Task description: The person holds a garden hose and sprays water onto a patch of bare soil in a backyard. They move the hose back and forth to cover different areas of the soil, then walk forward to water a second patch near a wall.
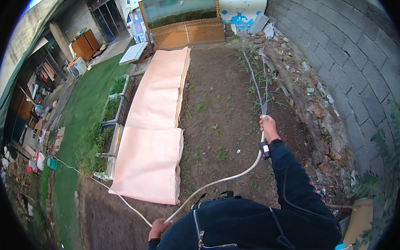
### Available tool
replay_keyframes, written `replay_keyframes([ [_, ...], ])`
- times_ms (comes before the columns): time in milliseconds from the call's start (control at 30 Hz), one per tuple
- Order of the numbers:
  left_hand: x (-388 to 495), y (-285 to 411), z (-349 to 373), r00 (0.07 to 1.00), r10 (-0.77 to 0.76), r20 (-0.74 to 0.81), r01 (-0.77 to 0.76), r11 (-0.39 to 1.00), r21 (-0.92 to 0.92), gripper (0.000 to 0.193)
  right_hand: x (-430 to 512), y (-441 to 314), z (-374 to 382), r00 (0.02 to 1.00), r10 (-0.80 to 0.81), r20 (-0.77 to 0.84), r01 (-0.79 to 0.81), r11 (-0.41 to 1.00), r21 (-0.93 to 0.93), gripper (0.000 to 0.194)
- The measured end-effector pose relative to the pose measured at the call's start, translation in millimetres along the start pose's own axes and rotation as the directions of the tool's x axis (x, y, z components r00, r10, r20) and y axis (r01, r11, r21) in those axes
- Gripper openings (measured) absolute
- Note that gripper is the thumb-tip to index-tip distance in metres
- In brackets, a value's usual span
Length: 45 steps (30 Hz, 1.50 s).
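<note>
My right hand grips the end of a cream-white garden hose over the soil bed. From that end a fan of water sprays forward in separate jets towards grassy plants along the bed's right side. A watch with a lit face sits on my right wrist. Low in the picture, my left hand holds the same hose near my body. Between the hands it hangs in a loose curve, and beyond my left hand it runs left across the ground. Small green seedlings dot the brown soil.
A long pink sheet covers the ground left of the bed. Planter boxes and a green turf path lie farther left. Rubble lines the grey block wall at right. An orange-framed panel stands at the far end.
</note>
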State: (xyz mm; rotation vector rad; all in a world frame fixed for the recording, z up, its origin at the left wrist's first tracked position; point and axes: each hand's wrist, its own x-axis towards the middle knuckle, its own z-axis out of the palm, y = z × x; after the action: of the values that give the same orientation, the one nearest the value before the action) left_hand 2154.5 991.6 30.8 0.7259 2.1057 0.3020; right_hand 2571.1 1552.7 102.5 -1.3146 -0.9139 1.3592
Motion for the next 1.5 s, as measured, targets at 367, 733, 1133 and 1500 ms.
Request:
replay_keyframes([
  [367,-3.6,-20.2,1.2,0.999,0.001,-0.035,-0.003,0.999,-0.048,0.038,20.4,-3.1,68.2,0.984,0.086,0.154,-0.084,0.996,-0.023,0.017],
  [733,-45.0,-11.1,-6.3,0.99,-0.11,-0.083,0.091,0.975,-0.201,0.038,23.6,-1.3,133.3,0.976,0.062,0.209,-0.076,0.995,0.059,0.018],
  [1133,-55.4,-17.1,-13.4,0.984,-0.123,-0.13,0.092,0.97,-0.223,0.037,18.7,-2.0,159.6,0.975,0.098,0.198,-0.101,0.995,0.005,0.017],
  [1500,-35.7,-31.5,-12.2,0.995,-0.082,-0.062,0.059,0.949,-0.309,0.039,27.6,-10.7,151.8,0.999,0.04,0.03,-0.044,0.986,0.16,0.017],
])
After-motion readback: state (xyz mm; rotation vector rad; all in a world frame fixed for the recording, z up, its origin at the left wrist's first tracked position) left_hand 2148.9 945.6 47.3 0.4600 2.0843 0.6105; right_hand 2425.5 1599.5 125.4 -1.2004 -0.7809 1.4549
